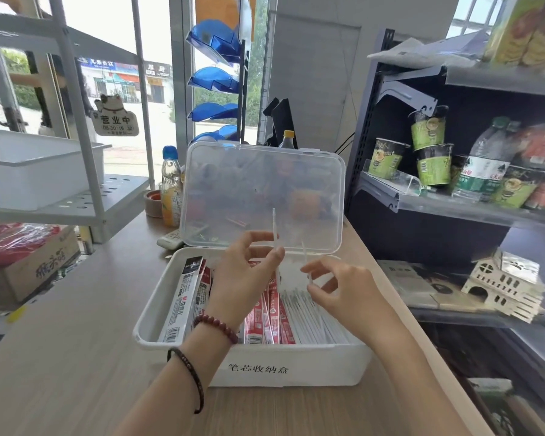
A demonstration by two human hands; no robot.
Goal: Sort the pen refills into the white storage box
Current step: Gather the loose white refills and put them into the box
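We've got our left hand (243, 269) pinching 1 clear refill (275, 228) upright, and our right hand (343, 287) pinching a 2nd refill (305, 256) just beside it. The white storage box (290, 366) is right below both hands, with its clear lid (261, 190) open behind them.

Small shop: shelves (472, 211) of cup noodles (428, 131) and bottled water (482, 160), a hanging opening-hours sign (115, 122).

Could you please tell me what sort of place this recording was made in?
Probably a small shop, at its counter: a shelf stocked with instant noodle cups and bottled water, plus a hanging opening-hours sign.
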